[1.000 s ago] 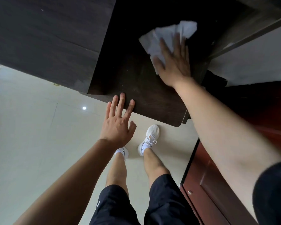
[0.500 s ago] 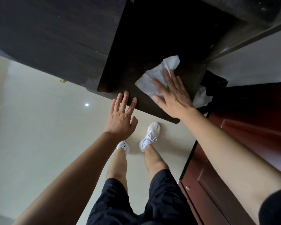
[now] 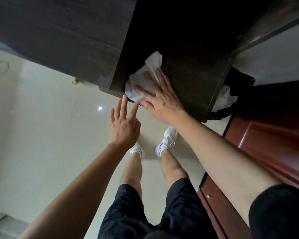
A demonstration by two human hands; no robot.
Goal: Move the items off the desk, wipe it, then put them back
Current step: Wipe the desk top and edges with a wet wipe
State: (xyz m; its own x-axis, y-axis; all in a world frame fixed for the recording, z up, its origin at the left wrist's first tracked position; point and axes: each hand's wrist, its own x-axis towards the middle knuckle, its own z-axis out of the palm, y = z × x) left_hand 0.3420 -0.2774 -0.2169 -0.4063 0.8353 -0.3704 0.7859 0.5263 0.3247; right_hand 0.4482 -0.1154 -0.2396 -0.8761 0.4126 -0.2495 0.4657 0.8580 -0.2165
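Head view: right hand (image 3: 162, 102), fingers spread flat, is pressing white cloth (image 3: 145, 80) onto dark desk (image 3: 193, 80), now dragged from far side to near-left corner. Left hand (image 3: 124, 128), open, is hovering at desk edge. Wiping approx. finishing.

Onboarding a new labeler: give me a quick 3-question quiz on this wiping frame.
1. True or false: the right hand presses the white cloth flat on the desk.
2. Where is the left hand? A) on the cloth B) open at the desk's near edge, holding nothing C) gripping the red door
3. Fill in: the cloth lies at the desk's near ____ corner.

Key: 1 true; 2 B; 3 left.
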